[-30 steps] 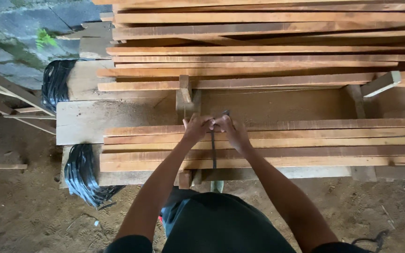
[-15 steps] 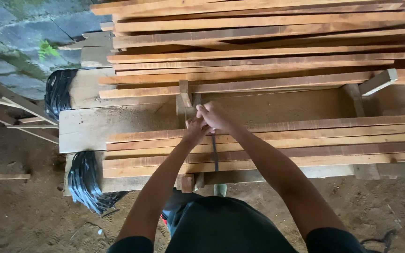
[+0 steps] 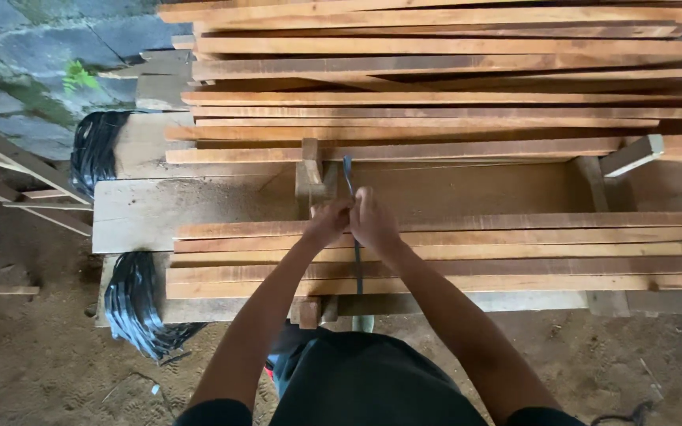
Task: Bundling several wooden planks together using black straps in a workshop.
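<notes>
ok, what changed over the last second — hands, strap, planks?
Both hands came closer together on the strap: a second ago they sat slightly apart at its top, now the left hand and right hand are pressed side by side, gripping it. A strap end now sticks up past the hands toward the far stack. The near planks, the bench and the black coils stayed put.

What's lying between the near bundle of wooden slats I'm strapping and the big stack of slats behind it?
In the head view, a bare strip of workbench board lies between the near bundle and the far stack, crossed only by the dark strap.
</notes>
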